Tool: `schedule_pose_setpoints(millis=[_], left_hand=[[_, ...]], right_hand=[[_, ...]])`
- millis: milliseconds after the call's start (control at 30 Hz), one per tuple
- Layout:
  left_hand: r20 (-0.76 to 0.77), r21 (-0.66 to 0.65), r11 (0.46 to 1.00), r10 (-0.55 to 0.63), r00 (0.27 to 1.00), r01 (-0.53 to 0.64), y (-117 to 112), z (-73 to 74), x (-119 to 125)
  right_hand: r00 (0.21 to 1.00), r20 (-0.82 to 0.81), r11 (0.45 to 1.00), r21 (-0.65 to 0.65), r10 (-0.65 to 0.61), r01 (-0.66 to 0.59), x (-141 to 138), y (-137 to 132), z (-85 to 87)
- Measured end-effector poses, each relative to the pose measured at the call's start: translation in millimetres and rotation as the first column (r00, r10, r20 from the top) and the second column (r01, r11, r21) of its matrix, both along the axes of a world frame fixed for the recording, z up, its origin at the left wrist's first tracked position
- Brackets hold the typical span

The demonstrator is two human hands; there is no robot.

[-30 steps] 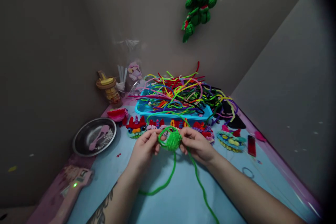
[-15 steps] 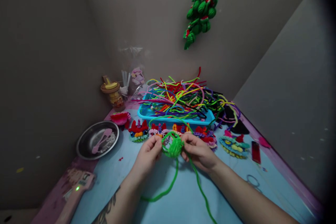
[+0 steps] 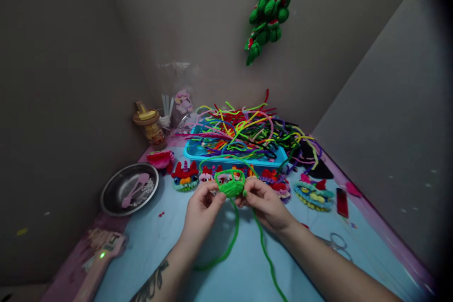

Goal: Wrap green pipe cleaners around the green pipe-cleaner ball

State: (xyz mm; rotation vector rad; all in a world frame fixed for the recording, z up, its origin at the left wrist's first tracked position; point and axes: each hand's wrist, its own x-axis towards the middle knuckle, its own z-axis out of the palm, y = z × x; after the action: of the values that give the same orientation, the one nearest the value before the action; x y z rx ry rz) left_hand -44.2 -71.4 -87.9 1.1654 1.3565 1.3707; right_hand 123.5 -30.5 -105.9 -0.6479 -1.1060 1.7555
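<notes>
Between my hands, above the blue tabletop, is a small green pipe-cleaner piece [image 3: 231,188], solid at the bottom with an open looped frame on top. My left hand [image 3: 203,205] pinches its left side between thumb and fingers. At the right side, my right hand [image 3: 264,203] has its fingertips closed on the piece. Two long green strands hang from it: one curves down to the left, the other runs down to the right past my right wrist. Behind the hands stands a row of colourful fuzzy figures [image 3: 185,177], partly hidden by the green piece.
A blue tray [image 3: 233,163] overflows with pipe cleaners. On the left are a steel bowl [image 3: 106,198] with beads, a pink device [image 3: 102,264] with a green light, and a lidded cup [image 3: 152,127]. Scissors [image 3: 338,240] lie right; a green ornament [image 3: 269,14] hangs above.
The green piece has tilted, so its open frame now faces up above the solid part. My left thumb has moved right onto its lower edge. The view has shifted slightly.
</notes>
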Motion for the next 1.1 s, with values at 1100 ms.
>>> schedule_pose_setpoints(millis=[1100], left_hand=[[-0.745,0.27,0.92,0.013,0.667,0.283,-6.6,-8.8,-2.9]], right_hand=[[0.805,0.524,0.684,0.696,-0.276,-0.218,4.8,-3.0,10.3]])
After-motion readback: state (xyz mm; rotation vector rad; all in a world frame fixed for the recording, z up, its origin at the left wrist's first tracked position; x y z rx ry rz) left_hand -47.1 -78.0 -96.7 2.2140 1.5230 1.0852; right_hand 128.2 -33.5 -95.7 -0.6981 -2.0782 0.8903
